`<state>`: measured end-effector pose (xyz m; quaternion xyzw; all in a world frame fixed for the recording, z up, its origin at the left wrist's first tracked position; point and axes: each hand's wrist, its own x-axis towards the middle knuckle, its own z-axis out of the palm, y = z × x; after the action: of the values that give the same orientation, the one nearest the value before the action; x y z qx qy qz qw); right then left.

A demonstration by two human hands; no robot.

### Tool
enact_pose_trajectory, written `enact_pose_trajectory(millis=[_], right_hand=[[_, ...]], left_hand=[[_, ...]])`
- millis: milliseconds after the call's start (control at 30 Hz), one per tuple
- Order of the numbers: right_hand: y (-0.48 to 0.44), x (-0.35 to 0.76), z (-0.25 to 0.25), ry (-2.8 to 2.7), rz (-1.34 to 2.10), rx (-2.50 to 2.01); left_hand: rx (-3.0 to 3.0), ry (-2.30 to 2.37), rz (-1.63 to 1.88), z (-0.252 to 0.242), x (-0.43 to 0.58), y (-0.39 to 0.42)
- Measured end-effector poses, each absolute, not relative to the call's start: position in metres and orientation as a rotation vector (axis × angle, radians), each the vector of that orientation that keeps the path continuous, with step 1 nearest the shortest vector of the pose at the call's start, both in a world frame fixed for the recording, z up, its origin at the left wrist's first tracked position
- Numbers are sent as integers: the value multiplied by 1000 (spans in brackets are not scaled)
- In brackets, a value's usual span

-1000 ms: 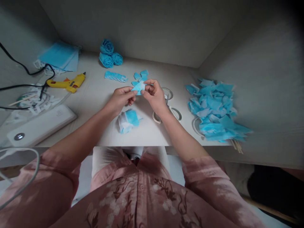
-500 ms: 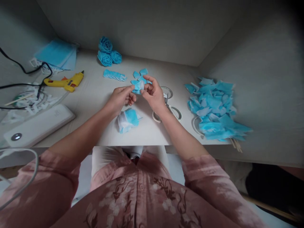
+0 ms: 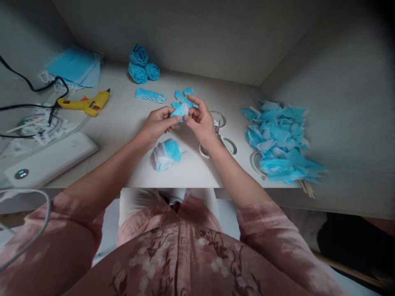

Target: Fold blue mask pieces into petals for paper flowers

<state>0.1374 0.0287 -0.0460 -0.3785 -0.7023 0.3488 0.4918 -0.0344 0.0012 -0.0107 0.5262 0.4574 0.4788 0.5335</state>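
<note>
My left hand (image 3: 158, 124) and my right hand (image 3: 201, 120) meet above the middle of the white desk (image 3: 123, 119), both pinching one small blue fabric piece (image 3: 180, 110) between fingertips. Just beyond the hands lie a few more small blue cut pieces (image 3: 184, 93). A crumpled blue-and-white bundle (image 3: 166, 153) lies on the desk just below my left hand. White-handled scissors (image 3: 221, 139) rest under and to the right of my right wrist.
A big heap of blue fabric scraps (image 3: 280, 139) lies at the right, thin wooden sticks (image 3: 307, 189) poking from under it. Three blue fabric roses (image 3: 140, 65), a folded strip (image 3: 149, 95), a yellow glue gun (image 3: 88, 102), stacked face masks (image 3: 74, 65), black cables and a white power strip (image 3: 49, 158) fill the left.
Both hands stay together on the blue piece; their fingers have shifted, folding it narrower. The view has moved slightly.
</note>
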Motion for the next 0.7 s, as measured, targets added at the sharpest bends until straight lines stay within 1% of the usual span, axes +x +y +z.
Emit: enact_pose_trajectory(millis=[167,433,700], right_hand=[[28,138,-46,-1726,886,-921],[24,146,-32,-1554,1096,-933],[27,147,-32,-1651,950,-989]], left_hand=[[1252,1111,1152,-11,-35,2],[1219,1107,1123,-10,-38,3],[1300,1104,1091,-6,-33,-3]])
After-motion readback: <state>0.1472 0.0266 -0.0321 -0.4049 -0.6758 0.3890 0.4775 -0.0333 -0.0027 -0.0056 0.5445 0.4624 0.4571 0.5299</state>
